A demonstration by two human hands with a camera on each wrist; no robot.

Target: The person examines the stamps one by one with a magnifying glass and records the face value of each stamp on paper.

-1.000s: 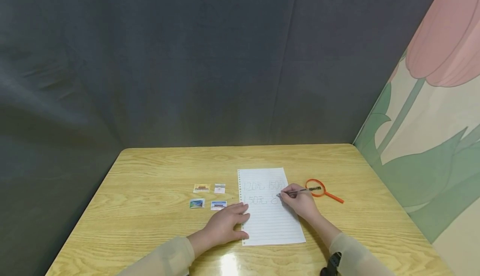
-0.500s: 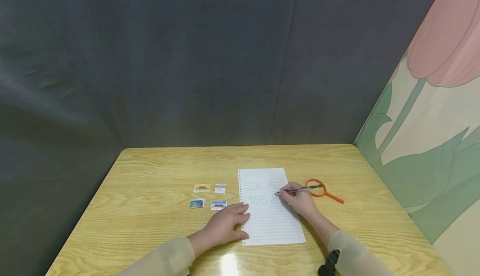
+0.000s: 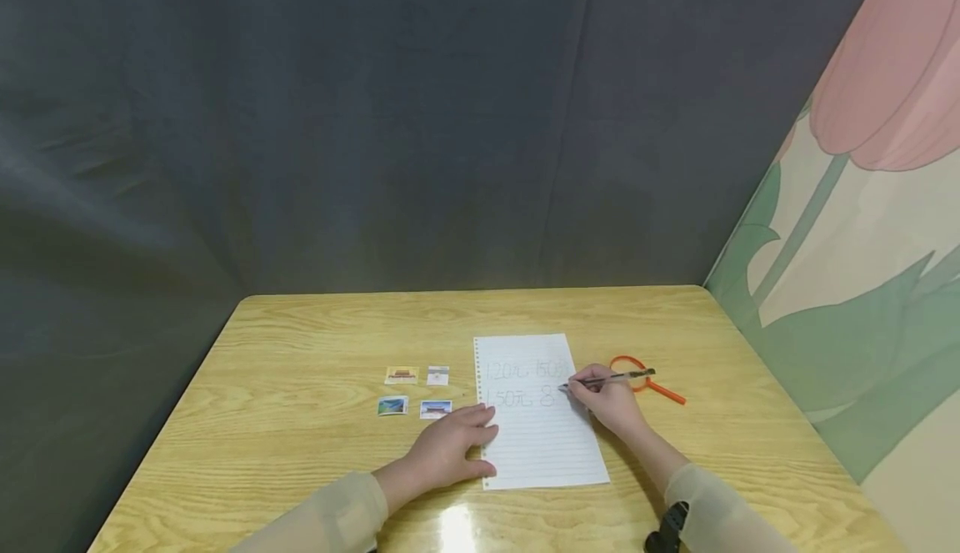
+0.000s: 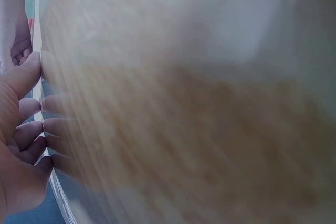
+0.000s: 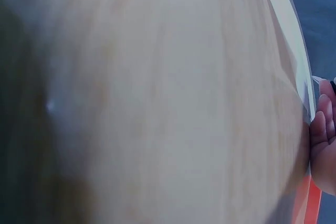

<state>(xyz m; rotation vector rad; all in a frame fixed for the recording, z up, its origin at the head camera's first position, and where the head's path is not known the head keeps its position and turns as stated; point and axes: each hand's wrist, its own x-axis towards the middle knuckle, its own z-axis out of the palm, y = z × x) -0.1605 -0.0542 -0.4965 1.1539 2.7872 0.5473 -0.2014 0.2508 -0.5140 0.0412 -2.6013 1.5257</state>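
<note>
A lined sheet of paper with punched holes along its left edge lies on the table, bearing two rows of handwriting that include "120元" and "150元", with an "8" near the end of the second row. My right hand pinches a pen, its tip just right of the "8". The left hand rests with extended fingers over the sheet's left edge. In the left wrist view the left hand's fingers lie flat along the tabletop. The right wrist view catches the right hand only at its edge, fingers curled.
Several stamps lie left of the paper: a yellow stamp, a pale stamp, a green-blue stamp and a blue-white stamp. An orange magnifying glass lies right of the sheet, partly behind the pen. A dark curtain hangs behind the table.
The right hand and pen have shifted slightly right, from the top of the "8" to beside it. The "8" now shows whole. The left hand stays in place.
</note>
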